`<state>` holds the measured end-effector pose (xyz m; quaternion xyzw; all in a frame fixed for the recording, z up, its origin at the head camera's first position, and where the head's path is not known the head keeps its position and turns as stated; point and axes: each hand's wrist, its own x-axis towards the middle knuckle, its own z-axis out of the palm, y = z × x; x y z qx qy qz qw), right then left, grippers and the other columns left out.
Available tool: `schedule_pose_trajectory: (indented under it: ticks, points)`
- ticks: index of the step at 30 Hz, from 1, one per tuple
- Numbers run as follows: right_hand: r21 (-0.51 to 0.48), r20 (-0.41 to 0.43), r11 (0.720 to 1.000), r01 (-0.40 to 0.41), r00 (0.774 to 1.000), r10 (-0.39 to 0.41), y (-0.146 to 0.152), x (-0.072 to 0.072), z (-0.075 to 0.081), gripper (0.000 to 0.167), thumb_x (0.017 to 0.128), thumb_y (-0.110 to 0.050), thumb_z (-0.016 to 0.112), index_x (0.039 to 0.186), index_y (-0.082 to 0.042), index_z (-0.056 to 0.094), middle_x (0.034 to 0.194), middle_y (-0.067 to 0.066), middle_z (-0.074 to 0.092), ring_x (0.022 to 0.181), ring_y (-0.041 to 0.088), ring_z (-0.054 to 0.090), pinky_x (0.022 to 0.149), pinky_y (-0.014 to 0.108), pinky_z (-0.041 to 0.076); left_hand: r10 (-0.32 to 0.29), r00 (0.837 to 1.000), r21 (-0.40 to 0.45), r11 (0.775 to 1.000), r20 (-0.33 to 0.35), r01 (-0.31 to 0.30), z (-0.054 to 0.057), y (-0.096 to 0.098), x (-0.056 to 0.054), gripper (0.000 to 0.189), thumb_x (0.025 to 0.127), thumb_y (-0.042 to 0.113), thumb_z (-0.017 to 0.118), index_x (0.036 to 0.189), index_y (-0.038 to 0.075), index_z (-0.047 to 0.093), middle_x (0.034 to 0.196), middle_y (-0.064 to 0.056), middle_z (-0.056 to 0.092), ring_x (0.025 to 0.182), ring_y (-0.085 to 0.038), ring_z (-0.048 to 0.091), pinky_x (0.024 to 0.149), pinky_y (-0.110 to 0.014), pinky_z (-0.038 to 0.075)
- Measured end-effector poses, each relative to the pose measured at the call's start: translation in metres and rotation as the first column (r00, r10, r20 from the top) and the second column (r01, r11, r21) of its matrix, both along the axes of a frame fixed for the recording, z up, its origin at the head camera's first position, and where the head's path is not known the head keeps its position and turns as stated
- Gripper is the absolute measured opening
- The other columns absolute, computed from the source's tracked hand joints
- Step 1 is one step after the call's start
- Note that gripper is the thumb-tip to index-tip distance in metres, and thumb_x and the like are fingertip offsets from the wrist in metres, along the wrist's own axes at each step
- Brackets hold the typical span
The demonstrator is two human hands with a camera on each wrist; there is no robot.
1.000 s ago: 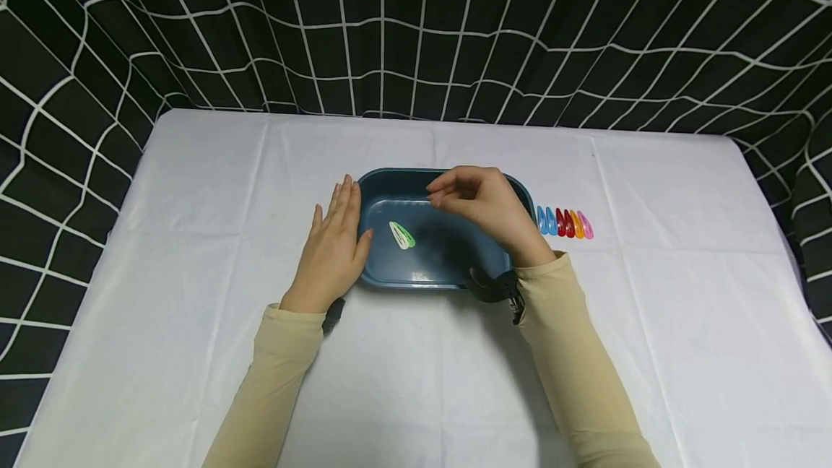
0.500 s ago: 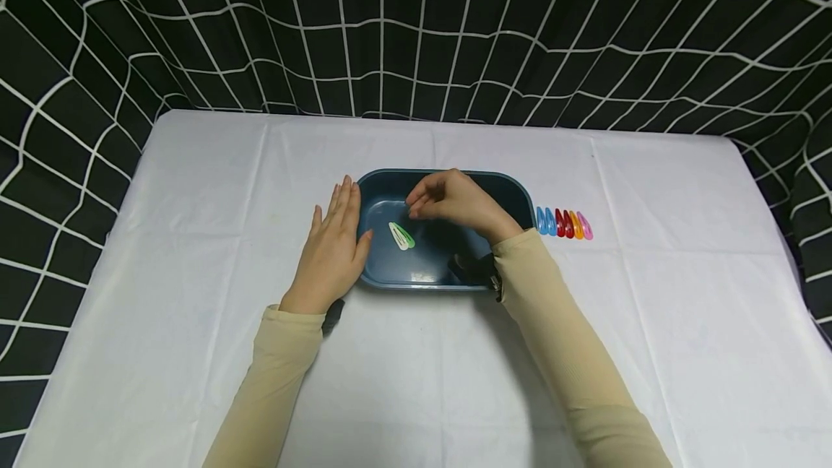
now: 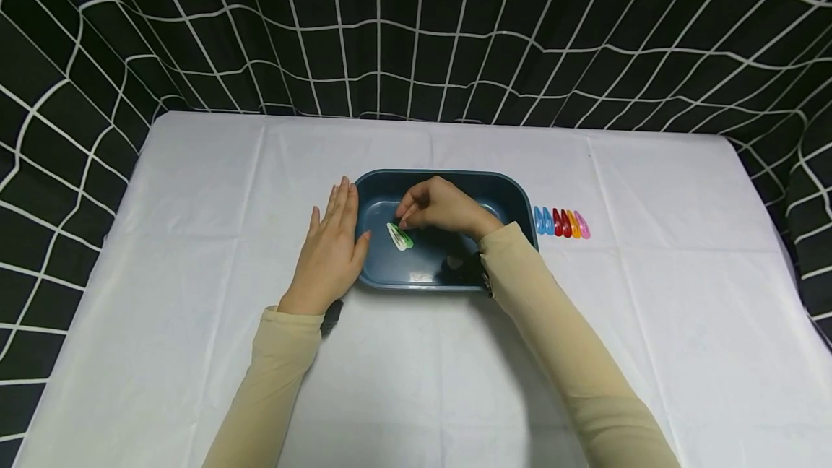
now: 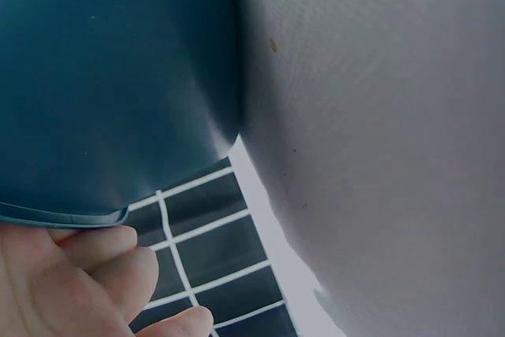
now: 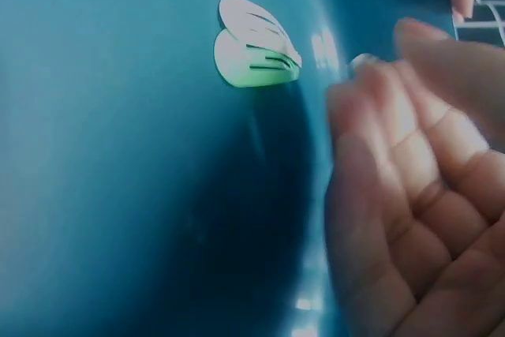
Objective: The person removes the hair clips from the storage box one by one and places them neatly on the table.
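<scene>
A teal plastic tub (image 3: 448, 284) stands on the table with two snap hair clips inside, a white one (image 3: 396, 237) and a green one (image 3: 406, 241), partly overlapping. My left hand (image 3: 326, 251) lies with straight fingers against the tub's left end; its fingers show under the rim in the left wrist view. Over the tub, my right hand (image 3: 442, 206) reaches down, fingers loosely bent and fingertips close to the green clip. In the right wrist view, thumb and fingers (image 5: 394, 171) stand apart, blurred, beside the green clip (image 5: 245, 69), with no clip visible between them.
Right of the tub lies a row of several hair clips: blue (image 3: 544, 221), red (image 3: 562, 223), orange (image 3: 573, 224) and pink (image 3: 583, 224). A white cloth (image 3: 214, 295) covers the table. Black fabric with white netting (image 3: 416, 35) rises behind it and at both sides.
My right hand has moved left and toward the two clips in the tub, its fingertips coming down near the green one. The left hand stays against the tub's end.
</scene>
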<state>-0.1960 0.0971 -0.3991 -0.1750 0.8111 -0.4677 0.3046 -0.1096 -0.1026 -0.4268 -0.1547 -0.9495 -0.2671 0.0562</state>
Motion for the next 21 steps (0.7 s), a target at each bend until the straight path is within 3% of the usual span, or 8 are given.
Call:
schedule_pose_trajectory:
  ticks: [4, 11, 21]
  points:
    - [0.0, 0.023, 1.0, 0.008, 1.0, -0.007, 0.003, -0.002, -0.004, 0.017, 0.081, 0.007, 0.065, 0.097, 0.01, 0.065, 0.083, 0.01, 0.07, 0.076, 0.014, 0.066, 0.069, 0.028, 0.053, 0.0, 1.0, -0.003, 1.0, 0.0, 0.0, 0.0, 0.001, 0.0, 0.065, 0.096, 0.02, 0.052, 0.145, -0.009, 0.022, 0.154, -0.02, 0.014, 0.142, -0.033, 0.015, 0.107, -0.059, 0.016]
    - [0.057, -0.045, 0.997, -0.051, 0.998, 0.053, 0.004, -0.007, -0.01, 0.013, 0.078, 0.006, 0.068, 0.09, 0.008, 0.07, 0.077, 0.008, 0.07, 0.066, 0.006, 0.06, 0.061, 0.023, 0.049, 0.003, 1.0, 0.003, 1.0, -0.001, -0.003, 0.0, 0.0, 0.0, 0.065, 0.095, 0.019, 0.052, 0.145, -0.009, 0.022, 0.154, -0.02, 0.014, 0.142, -0.033, 0.015, 0.107, -0.06, 0.016]
    - [0.175, -0.094, 0.979, -0.103, 0.988, 0.121, 0.001, -0.009, -0.013, 0.01, 0.076, 0.003, 0.072, 0.086, 0.004, 0.071, 0.074, 0.006, 0.07, 0.063, 0.008, 0.059, 0.059, 0.023, 0.049, 0.007, 1.0, 0.011, 1.0, -0.002, -0.007, 0.0, 0.001, 0.0, 0.065, 0.095, 0.018, 0.052, 0.145, -0.009, 0.022, 0.154, -0.02, 0.014, 0.142, -0.031, 0.014, 0.107, -0.06, 0.015]
